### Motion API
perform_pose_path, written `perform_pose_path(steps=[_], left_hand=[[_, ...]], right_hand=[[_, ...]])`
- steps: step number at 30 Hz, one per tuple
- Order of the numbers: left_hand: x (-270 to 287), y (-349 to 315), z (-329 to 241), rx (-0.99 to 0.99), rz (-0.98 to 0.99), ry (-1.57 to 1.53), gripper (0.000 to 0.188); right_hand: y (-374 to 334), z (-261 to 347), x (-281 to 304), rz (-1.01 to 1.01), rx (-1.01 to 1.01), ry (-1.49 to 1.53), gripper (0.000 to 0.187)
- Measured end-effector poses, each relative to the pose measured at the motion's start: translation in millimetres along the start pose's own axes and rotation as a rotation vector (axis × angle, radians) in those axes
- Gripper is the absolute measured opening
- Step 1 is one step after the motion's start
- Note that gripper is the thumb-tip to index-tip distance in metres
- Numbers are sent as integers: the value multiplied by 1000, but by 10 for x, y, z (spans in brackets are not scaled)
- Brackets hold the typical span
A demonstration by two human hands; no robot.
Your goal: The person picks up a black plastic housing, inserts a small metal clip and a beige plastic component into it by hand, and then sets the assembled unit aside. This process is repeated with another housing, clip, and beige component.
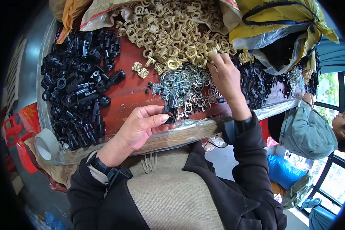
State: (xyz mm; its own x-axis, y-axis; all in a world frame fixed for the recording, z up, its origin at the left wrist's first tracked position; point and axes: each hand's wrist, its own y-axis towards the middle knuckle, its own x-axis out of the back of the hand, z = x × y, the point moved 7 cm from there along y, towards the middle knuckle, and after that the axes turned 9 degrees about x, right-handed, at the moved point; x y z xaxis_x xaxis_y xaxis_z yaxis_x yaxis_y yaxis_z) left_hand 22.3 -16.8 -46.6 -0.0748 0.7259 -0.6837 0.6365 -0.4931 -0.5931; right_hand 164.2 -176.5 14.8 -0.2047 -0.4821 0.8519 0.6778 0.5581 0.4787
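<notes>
My left hand [142, 124] is closed around a small black plastic fitting [171, 109], held upright between thumb and fingers above the near table edge. A heap of beige plastic clips [168, 34] spreads over the far middle of the table. At the heap's near right side is my right hand [226, 74], its fingers bent down and drawn together among the clips. The fingertips are partly hidden, so what they pinch cannot be made out. Between the two hands lies a pile of small bent metal pieces [188, 82]. A few loose beige clips [140, 70] rest on the red tabletop.
Black plastic fittings [78, 88] are heaped at the left. Small black parts [255, 82] lie at the right, below an open yellow sack [280, 23]. A tape roll [46, 145] sits by the left corner. Another person [310, 128] works at the table's right end.
</notes>
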Motion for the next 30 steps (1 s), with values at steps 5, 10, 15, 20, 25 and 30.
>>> perform_pose_path(steps=[5,10,15,20,25,30], left_hand=[[113,-178,-27,-75,10,-41,27],[111,-235,-15,-140,53,-81,25],[138,-211,38,-166,77,-119,25],[159,-142,79,-119,18,-123,25],[29,-16,97,-52,13,-94,22],[-47,128,69,-14,-33,-66,23]], right_hand=[[-73,5,3,-78,-106,249,13],[-415,112,-172,180,-575,957,10],[-596,322,-244,418,-554,977,9],[-849,-59,-68,534,-524,711,13],[-786,-45,-36,544,-417,602,17],[-951,-258,98,259,-526,760,18]])
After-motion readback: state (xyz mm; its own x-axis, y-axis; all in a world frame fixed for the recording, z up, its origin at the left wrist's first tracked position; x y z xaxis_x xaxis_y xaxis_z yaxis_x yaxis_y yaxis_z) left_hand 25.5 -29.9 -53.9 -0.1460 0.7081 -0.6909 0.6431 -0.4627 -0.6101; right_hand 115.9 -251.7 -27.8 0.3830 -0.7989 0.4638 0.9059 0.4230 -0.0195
